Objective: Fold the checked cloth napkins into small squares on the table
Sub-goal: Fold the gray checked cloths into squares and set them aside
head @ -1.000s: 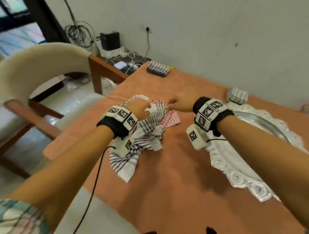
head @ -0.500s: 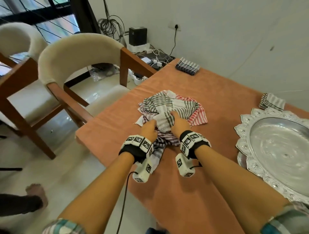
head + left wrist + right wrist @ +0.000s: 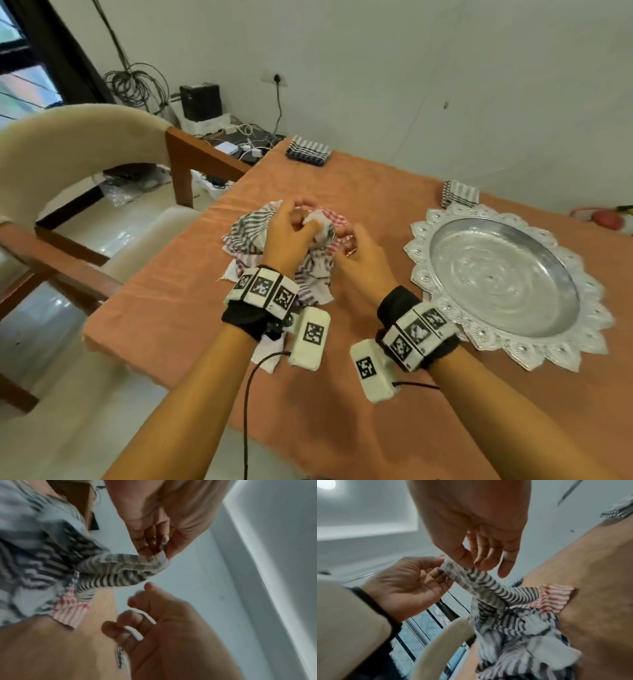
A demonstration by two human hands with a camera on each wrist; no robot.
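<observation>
A crumpled pile of checked napkins (image 3: pixel 250 229) lies mid-table on the orange cloth; a red-striped napkin (image 3: pixel 556 595) lies in it. My left hand (image 3: pixel 308 219) pinches the raised corner of a black-and-white napkin (image 3: pixel 322 228) just above the pile. In the left wrist view the left hand (image 3: pixel 163 553) holds that napkin (image 3: pixel 123 566) between thumb and fingers. My right hand (image 3: pixel 342 240) sits close beside it. In the right wrist view the right hand (image 3: pixel 471 565) pinches the same napkin (image 3: pixel 488 586) a little further down its edge.
Two folded napkins lie at the back: one (image 3: pixel 308 150) at the far corner, one (image 3: pixel 459 193) behind the silver tray (image 3: pixel 419 250) on the right. A padded wooden chair (image 3: pixel 85 137) stands at the table's left edge. Cables and boxes sit by the wall.
Both hands rested on the pile half a second ago. They have since moved further over it and lifted one corner of a black-and-white napkin between them.
</observation>
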